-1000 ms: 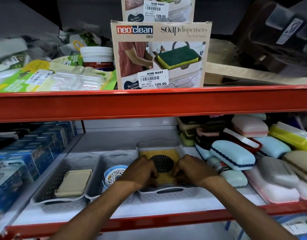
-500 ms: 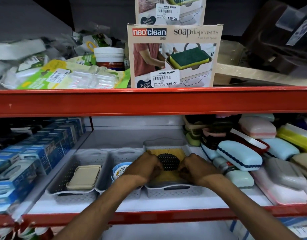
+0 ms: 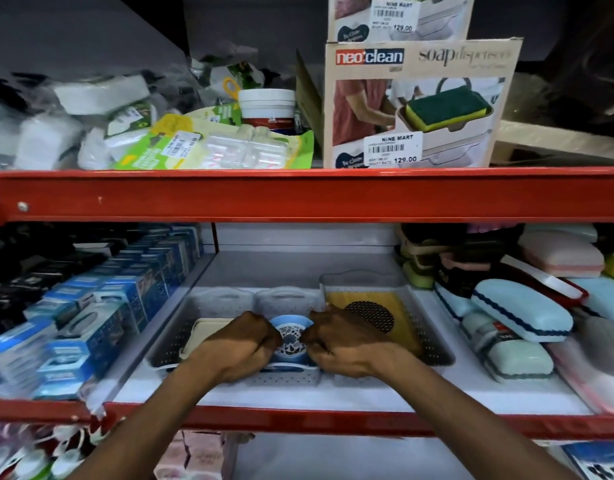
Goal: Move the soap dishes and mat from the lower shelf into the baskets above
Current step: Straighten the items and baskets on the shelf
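- The round blue soap dish (image 3: 291, 337) with a white patterned insert sits in the middle white perforated basket (image 3: 288, 374), tilted toward the camera rather than lying flat; if let go as it stands, it could roll or tip against the basket wall.
- The left hand (image 3: 241, 344) and right hand (image 3: 343, 341) are curled in on either side of the dish, fingers touching its rim; whether they truly grip it or only steady it I cannot tell. An uneven squeeze could pop the loose-looking insert out.
- The beige soap dish (image 3: 203, 332) lies in the left basket (image 3: 180, 327), partly hidden by the left wrist; a careless withdrawal could drag it.
- The yellow mat (image 3: 392, 306) with its dark mesh circle lies in the right basket (image 3: 433, 336), just beside the right hand, and could be nudged askew.
- The baskets stand close to the red shelf edge (image 3: 298, 417); a pull toward the body might slide one off.
- The stacked soap cases (image 3: 520, 311) at right lean loosely, so a swung elbow could topple them.
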A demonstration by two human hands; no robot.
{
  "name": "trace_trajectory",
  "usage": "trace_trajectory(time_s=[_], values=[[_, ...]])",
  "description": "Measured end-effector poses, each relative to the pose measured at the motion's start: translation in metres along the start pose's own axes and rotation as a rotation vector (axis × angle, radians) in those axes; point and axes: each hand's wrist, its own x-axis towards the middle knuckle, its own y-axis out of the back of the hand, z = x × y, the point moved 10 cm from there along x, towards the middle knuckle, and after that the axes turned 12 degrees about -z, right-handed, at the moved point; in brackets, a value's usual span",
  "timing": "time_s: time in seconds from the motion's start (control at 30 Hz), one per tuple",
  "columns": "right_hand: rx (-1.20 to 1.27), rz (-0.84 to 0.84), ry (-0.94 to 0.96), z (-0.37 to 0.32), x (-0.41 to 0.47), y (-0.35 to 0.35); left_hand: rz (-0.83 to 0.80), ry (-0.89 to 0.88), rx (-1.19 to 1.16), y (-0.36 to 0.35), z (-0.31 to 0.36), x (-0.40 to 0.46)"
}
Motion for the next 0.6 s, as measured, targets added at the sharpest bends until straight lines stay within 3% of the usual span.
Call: trace_trajectory(time_s=[0.13, 0.27, 0.37, 0.6], values=[[0.014, 0.022, -0.012, -0.001, 0.003, 0.0, -0.064, -0.033, 0.025, -0.005, -0.003, -0.004], [0.035, 0.039, 0.019, -0.018, -0.008, 0.011, 0.015, -0.076, -0.186, 0.02, -0.014, -0.032], [0.089, 0.093, 0.112, -0.05, -0.009, 0.023, 0.144, -0.022, -0.256, 0.042, -0.051, -0.064], [0.022, 0.053, 0.188, -0.115, 0.034, 0.012, 0.057, 0.102, -0.178, 0.021, -0.098, -0.089]])
